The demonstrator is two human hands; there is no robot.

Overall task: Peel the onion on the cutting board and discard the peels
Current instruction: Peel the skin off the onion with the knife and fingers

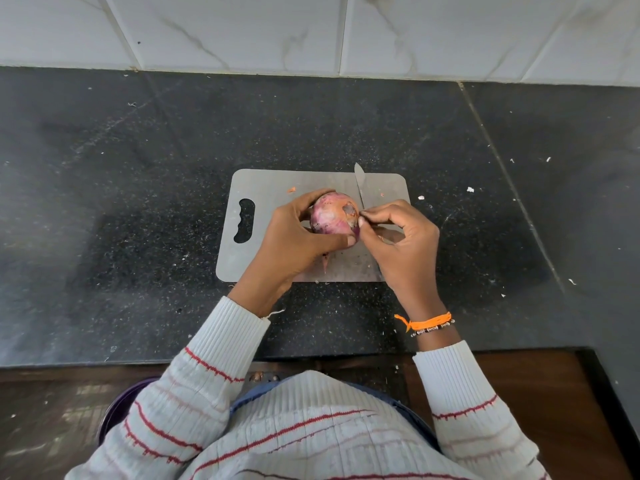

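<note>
Onion [334, 213] between two hands [304, 237].

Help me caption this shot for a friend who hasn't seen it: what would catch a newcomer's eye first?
First, the reddish onion at the centre, cupped in the left hand over the grey cutting board while the right hand picks at its skin. Next, the knife blade lying on the board just beyond the onion. Then the orange thread tied on the right wrist, bright against the dark speckled counter.

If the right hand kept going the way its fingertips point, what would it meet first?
The right hand points left, its fingertips already at the onion, so the onion comes first. The left hand cups its far side. Whether a peel is pinched is unclear.
</note>
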